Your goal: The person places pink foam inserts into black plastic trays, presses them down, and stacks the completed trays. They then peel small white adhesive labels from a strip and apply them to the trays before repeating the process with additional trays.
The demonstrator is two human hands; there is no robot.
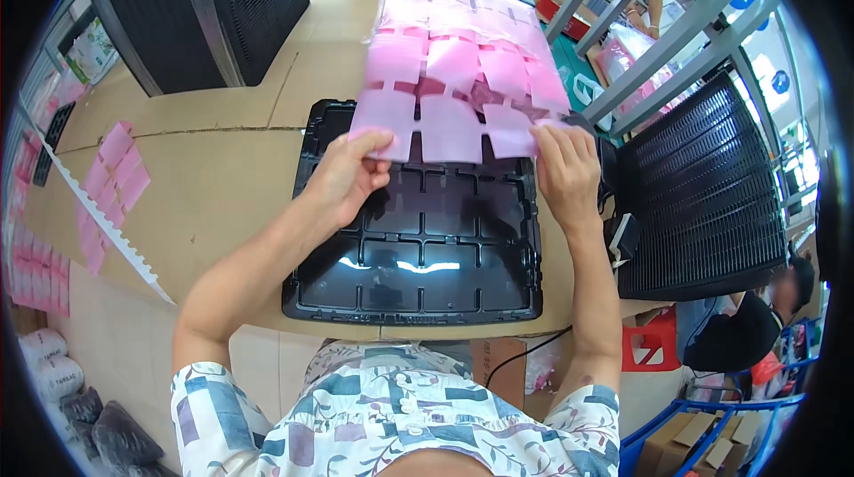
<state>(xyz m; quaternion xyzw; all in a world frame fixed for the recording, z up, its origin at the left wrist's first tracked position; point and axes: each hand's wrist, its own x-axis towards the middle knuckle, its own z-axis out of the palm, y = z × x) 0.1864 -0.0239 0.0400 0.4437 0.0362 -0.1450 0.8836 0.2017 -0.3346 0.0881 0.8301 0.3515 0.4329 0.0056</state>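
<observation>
My two hands hold up the near edge of a pink sheet (pixel 451 126) of joined rectangular pieces with gaps between them. My left hand (pixel 349 176) pinches its left near corner between thumb and fingers. At the right near corner my right hand (pixel 567 168) is closed on the same edge. Beneath lies a shallow black plastic tray (pixel 418 280) with moulded ribs and compartments; the sheet hangs over its far part and hides it. Farther back, the sheet runs over shiny pink layers (pixel 458 4), and I cannot tell where one ends and the other begins.
Tall stacks of black trays stand at the back left (pixel 200 15) and at the right (pixel 703 197). A loose pink strip (pixel 114 184) lies on the cardboard-covered table (pixel 227 184), near a white toothed edge (pixel 116 226). Grey metal bars (pixel 667 46) rise at the right. Another person (pixel 743 330) is at the far right.
</observation>
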